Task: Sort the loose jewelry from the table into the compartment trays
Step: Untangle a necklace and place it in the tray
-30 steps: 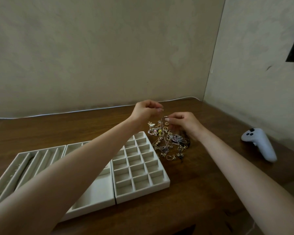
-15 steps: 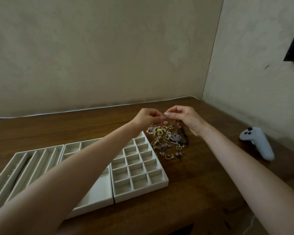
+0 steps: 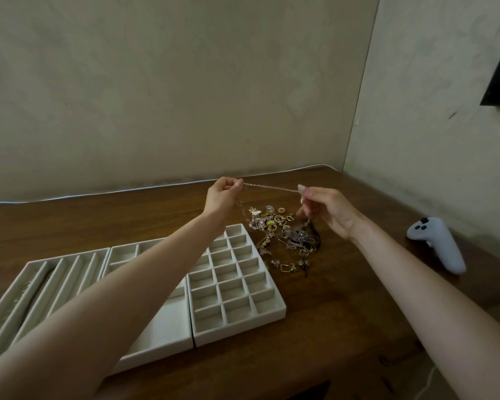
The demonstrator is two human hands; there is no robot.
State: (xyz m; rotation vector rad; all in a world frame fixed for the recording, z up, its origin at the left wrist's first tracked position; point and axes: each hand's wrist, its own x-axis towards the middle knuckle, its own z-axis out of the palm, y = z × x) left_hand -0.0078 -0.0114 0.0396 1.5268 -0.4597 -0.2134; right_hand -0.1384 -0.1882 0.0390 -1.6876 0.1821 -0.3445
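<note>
One thin chain (image 3: 272,187) was held stretched in the air between two hands, just above the heap of loose jewelry (image 3: 285,236). One end was pinched by the curled fingers of the left hand (image 3: 223,196), the other between thumb and forefinger of the right hand (image 3: 328,210). A short tail of chain was seen hanging below the left hand, toward the heap.

The heap, made up of rings, charms and tangled strands, was spread on the bench (image 3: 344,327), just beside the far right corner of the grid tray (image 3: 240,327). Three pale trays were lined up edge to edge: the grid tray at the right, a tray of wider compartments (image 3: 162,327) in the middle, partly covered by the left forearm, and a tray of long slots (image 3: 70,269) at the left.

A white controller (image 3: 436,246) was seen lying well to the right of the heap, and a white cable (image 3: 127,191) along the foot of the wall.
</note>
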